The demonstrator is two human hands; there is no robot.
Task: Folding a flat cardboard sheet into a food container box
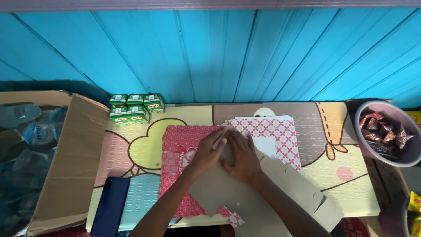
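Both hands, left (pixel 206 151) and right (pixel 242 158), press flat, fingers spread, side by side on a grey cardboard sheet (pixel 263 193), seemingly unfolded, atop red patterned paper (pixel 180 149) on the tabletop (pixel 346 184).

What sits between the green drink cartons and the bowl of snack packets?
In the head view, the red patterned sheets lie between the green drink cartons and the bowl.

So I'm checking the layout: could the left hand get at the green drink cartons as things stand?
Probably yes. The left hand rests on the flat cardboard piece, and the green drink cartons stand up-left by the blue wall; only bare mat lies between.
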